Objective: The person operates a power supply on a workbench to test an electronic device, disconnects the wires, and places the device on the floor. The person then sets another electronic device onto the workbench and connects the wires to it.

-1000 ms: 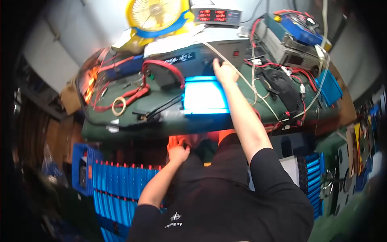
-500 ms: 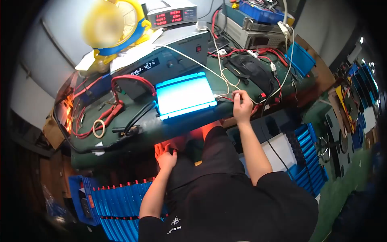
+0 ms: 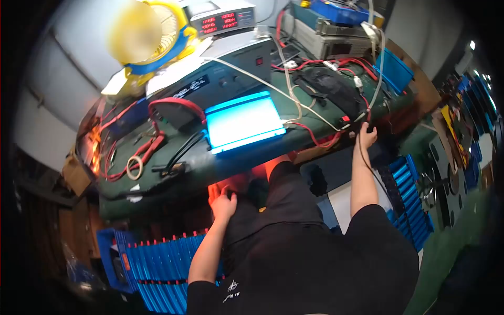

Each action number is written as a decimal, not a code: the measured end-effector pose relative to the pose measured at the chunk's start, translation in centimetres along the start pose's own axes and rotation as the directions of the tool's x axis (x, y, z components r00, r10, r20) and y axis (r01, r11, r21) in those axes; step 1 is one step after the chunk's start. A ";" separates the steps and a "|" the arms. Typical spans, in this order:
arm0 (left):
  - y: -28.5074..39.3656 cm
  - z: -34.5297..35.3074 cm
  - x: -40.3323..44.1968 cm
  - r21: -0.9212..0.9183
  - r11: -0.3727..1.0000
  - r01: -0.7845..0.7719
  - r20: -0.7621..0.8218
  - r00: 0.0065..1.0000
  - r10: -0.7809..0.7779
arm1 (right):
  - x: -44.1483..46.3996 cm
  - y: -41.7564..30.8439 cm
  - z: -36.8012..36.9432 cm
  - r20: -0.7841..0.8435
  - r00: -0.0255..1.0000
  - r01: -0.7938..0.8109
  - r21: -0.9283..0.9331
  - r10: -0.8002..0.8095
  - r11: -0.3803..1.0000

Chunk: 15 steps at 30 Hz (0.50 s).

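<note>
My left hand [image 3: 224, 205] rests on my lap below the bench edge, fingers stretched out, holding nothing. My right hand [image 3: 368, 136] is at the bench's front edge on the right, its fingers curled. What they grip, if anything, is too small and blurred to name; a thin black cord [image 3: 362, 152] and red wires run close by. A bright blue metal-cased box [image 3: 244, 123] lies in front of me on the bench. Thick red and black cables meet its left end, and a white plug [image 3: 286, 122] sits at its right end.
Behind the box stand a grey power supply [image 3: 231, 65], a meter with red digits [image 3: 223, 22] and a yellow fan [image 3: 152, 34]. A black pouch-like item [image 3: 331, 86] and another blue case [image 3: 394, 71] lie right. Rows of blue cases [image 3: 165, 262] stand below the bench.
My right hand has moved right, from beside the blue box's plug to the bench edge near the black cord. The meter's red digits have changed. My left hand stays on my lap.
</note>
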State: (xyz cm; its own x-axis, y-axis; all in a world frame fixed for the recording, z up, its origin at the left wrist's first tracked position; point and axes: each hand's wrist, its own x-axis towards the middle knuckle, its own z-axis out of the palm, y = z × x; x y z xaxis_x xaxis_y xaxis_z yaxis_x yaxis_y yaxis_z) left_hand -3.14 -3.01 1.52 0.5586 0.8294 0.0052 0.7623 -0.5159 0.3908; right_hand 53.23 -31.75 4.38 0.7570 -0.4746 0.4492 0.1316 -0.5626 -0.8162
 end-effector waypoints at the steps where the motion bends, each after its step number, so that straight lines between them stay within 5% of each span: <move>1: 0.4 0.1 -0.1 -0.003 1.000 -0.010 0.018 1.000 0.010 | 2.2 2.8 1.4 0.277 0.955 0.079 0.096 -0.103 0.992; 2: 0.4 1.0 0.0 0.060 0.997 -0.039 -0.041 0.998 0.042 | 2.4 3.5 2.6 0.372 0.921 -0.057 0.421 -0.115 0.905; 3: 2.1 -0.9 -0.2 0.030 0.999 0.041 0.071 0.997 -0.043 | 1.8 1.9 1.7 0.330 0.930 0.001 0.443 -0.164 0.897; 6: 1.3 0.3 -0.2 0.131 0.991 0.017 -0.065 0.998 -0.008 | 1.0 0.8 0.8 0.172 0.976 0.064 0.365 -0.135 0.929; 7: 0.9 -0.2 -0.1 0.133 0.990 0.035 -0.077 0.997 -0.025 | 1.1 0.3 -0.5 0.197 0.964 0.143 0.181 -0.178 0.973; 10: 0.4 -1.3 -0.2 0.070 0.994 0.080 0.037 0.996 -0.082 | 1.3 -0.5 -1.3 0.086 0.967 0.231 0.101 -0.240 0.968; 15: 1.5 0.4 -0.2 0.100 0.995 -0.015 -0.045 0.999 0.020 | 2.3 -1.3 -2.0 0.360 0.915 -0.013 0.478 -0.182 0.878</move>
State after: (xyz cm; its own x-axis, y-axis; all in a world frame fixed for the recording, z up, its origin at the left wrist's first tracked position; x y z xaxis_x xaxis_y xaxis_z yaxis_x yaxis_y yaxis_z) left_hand -1.98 -4.05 1.78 0.5582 0.8280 0.0539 0.7827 -0.5470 0.2970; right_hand 53.56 -33.46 7.24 0.8989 -0.0882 0.4291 0.4117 -0.1648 -0.8963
